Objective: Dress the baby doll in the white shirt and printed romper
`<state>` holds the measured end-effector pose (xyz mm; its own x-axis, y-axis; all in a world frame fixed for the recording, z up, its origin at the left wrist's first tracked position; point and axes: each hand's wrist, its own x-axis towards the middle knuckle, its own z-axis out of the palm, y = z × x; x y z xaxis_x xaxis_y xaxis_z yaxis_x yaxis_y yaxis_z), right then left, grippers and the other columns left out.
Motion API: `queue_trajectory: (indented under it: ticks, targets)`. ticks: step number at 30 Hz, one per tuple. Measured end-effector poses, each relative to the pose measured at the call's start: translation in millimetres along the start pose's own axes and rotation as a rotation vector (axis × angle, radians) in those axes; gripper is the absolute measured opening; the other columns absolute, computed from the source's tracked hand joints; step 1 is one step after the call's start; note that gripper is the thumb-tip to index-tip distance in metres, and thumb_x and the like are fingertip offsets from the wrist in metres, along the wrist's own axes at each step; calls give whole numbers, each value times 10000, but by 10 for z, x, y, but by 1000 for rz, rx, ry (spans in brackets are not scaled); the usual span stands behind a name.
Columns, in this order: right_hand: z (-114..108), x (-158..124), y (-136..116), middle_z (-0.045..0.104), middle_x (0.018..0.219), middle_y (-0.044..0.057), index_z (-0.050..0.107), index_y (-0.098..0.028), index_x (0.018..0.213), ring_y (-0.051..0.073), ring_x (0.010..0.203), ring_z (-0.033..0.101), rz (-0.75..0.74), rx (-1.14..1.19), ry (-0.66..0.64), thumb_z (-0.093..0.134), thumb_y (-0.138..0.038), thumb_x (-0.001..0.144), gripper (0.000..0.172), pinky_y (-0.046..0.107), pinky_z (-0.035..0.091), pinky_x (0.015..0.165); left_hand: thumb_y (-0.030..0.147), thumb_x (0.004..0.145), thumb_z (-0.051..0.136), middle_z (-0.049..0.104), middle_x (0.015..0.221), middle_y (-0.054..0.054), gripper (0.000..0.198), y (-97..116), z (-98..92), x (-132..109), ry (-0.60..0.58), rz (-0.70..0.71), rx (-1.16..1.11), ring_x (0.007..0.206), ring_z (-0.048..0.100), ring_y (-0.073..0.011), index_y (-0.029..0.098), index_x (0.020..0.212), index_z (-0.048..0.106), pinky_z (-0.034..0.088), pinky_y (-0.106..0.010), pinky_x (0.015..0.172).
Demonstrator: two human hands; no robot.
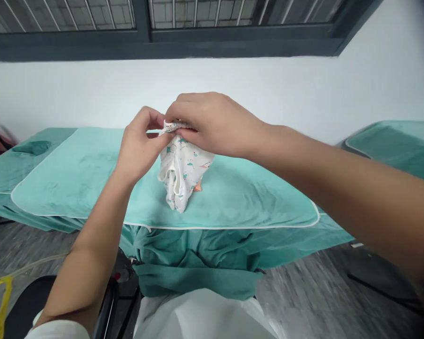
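Note:
A small white cloth garment with green and orange prints hangs gathered between my hands, above a green-covered bed. My left hand pinches its upper left edge between thumb and fingers. From the right, my right hand grips the same upper edge, its fingers curled over the fabric. The lower end hangs in folds, with a white trimmed opening facing me. Behind it a bit of orange shows; I cannot tell whether it belongs to the garment.
A black chair stands at lower left, near a yellow strip. At the right is another green-covered surface. A white wall and a dark-framed barred window rise behind the bed.

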<state>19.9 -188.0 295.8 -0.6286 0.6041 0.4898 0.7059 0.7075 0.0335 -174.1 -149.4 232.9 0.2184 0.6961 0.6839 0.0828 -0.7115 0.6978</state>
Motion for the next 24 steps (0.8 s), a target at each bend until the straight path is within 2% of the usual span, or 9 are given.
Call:
queue_trajectory:
  ticks: [3, 7, 14, 17, 20, 22, 24]
  targets:
    - [5, 4, 22, 715, 1086, 21, 696, -246, 1080, 254, 1024, 666, 23, 100, 32, 589, -211, 912, 202, 403, 502, 903, 227, 753, 851, 700, 1067, -19, 320, -38, 19, 14, -6, 24, -118, 1048, 676, -220, 249, 998, 646, 577, -361, 900]
    - [24, -12, 17, 731, 1085, 26, 716, -259, 1086, 265, 1038, 667, 64, 172, 52, 592, -283, 943, 191, 421, 503, 927, 176, 728, 859, 661, 880, 4, 275, -68, 18, 18, 46, -10, -136, 903, 664, -184, 230, 899, 651, 569, -330, 823]
    - [94, -202, 19, 642, 1356, 23, 638, -320, 1319, 282, 1216, 601, -6, 123, 34, 581, -258, 940, 388, 421, 515, 936, 243, 729, 899, 665, 852, 12, 321, -40, -53, -55, 109, -40, -199, 812, 645, -148, 227, 827, 593, 557, -295, 741]
    - [129, -291, 80, 612, 1403, 62, 663, -284, 1246, 307, 1256, 566, -31, 88, 48, 578, -246, 947, 313, 457, 511, 953, 260, 752, 877, 688, 867, 5, 284, -34, -88, -74, 146, -48, -200, 750, 618, -122, 217, 812, 603, 511, -266, 660]
    - [169, -367, 138, 614, 1377, 79, 694, -259, 1098, 319, 1255, 552, -60, 95, 54, 573, -265, 969, 177, 506, 489, 997, 233, 769, 855, 699, 893, 4, 218, -18, -103, -101, 190, -40, -167, 788, 630, -125, 211, 822, 645, 496, -261, 667]
    - [195, -403, 145, 624, 1346, 80, 699, -250, 1016, 321, 1241, 554, -60, 119, 62, 582, -304, 982, 133, 529, 478, 1017, 269, 794, 851, 707, 915, -1, 196, 18, -79, -131, 150, -42, -140, 846, 648, -145, 216, 841, 668, 521, -280, 721]
    - [208, -418, 120, 628, 1332, 82, 697, -242, 949, 326, 1233, 558, -38, 157, 95, 593, -345, 986, 151, 542, 473, 1033, 341, 821, 847, 712, 929, -14, 214, 75, -19, -170, 57, -60, -137, 898, 660, -172, 218, 852, 675, 548, -317, 801]
